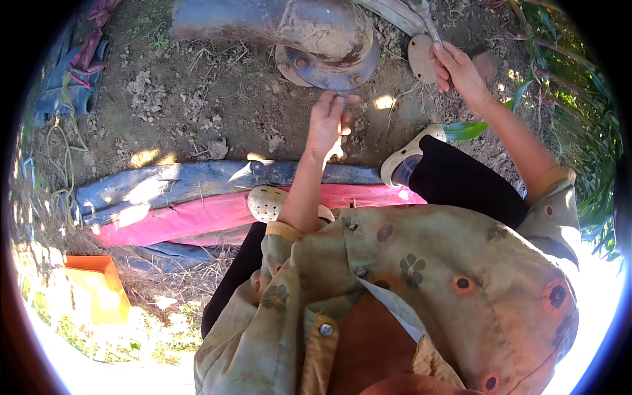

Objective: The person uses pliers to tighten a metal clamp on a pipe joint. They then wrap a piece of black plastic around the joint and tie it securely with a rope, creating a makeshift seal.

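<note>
Looks mid-job on the rusty pipe flange (329, 62) lying on the dirt: left hand (327, 122) pinching something small just below it, right hand (456, 69) gripping a metal wrench (426, 20). Bolting apparently unfinished.

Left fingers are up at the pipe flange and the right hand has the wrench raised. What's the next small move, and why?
Probably bring the wrench in the right hand down to the flange bolt that the left hand fingers pinch: the tool is raised off the rim.

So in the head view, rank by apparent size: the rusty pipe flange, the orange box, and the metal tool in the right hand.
1. Rusty pipe flange
2. Orange box, though rim distortion makes this unsure
3. Metal tool in the right hand, only partly visible
</note>
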A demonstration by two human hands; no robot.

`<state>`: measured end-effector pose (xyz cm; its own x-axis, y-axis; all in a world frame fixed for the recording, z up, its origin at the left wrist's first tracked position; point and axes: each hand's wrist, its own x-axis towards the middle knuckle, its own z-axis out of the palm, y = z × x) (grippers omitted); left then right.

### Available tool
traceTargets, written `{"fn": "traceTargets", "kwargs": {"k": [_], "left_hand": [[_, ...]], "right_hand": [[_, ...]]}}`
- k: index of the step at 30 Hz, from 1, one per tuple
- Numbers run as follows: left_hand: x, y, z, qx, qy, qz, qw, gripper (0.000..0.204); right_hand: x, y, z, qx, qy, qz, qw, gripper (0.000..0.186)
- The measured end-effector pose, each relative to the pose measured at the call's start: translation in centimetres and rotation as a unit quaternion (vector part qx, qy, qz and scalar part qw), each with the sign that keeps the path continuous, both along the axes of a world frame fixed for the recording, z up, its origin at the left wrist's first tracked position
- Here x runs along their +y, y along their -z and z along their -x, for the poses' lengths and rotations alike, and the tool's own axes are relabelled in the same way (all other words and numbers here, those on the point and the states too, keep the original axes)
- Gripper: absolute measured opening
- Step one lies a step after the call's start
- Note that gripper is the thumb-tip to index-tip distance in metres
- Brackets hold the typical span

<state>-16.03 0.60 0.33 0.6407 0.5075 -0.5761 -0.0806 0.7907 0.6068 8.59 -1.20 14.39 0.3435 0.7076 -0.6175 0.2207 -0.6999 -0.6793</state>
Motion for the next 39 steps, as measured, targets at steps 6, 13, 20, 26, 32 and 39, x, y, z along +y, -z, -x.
{"fn": "traceTargets", "kwargs": {"k": [6, 13, 20, 26, 32, 39], "left_hand": [[2.8, 4.5, 5.1, 0.065, -0.098, 0.089, 0.989, 0.026], [15.4, -1.8, 5.5, 0.182, -0.029, -0.127, 0.975, 0.022], [18.3, -2.7, 4.0, 0.240, 0.048, -0.148, 0.958, 0.038], [18.3, -5.6, 2.1, 0.062, 0.031, -0.057, 0.996, 0.048], [18.5, -5.5, 0.5, 0.232, 0.128, -0.081, 0.961, 0.038], [16.6, -6.3, -0.5, 0.267, 0.076, -0.122, 0.953, 0.037]], "right_hand": [[-1.5, 1.3, -1.3, -0.043, -0.082, 0.024, 0.995, 0.030], [5.1, 2.4, -5.5, -0.043, -0.212, -0.114, 0.970, 0.022], [13.5, 1.0, -10.2, 0.091, -0.264, 0.034, 0.960, 0.026], [18.1, 3.3, -10.7, 0.019, -0.438, -0.032, 0.898, 0.026], [22.2, 4.1, -9.1, 0.045, -0.567, -0.082, 0.819, 0.024], [25.7, 5.5, -6.1, 0.092, -0.624, -0.070, 0.773, 0.025]]}}
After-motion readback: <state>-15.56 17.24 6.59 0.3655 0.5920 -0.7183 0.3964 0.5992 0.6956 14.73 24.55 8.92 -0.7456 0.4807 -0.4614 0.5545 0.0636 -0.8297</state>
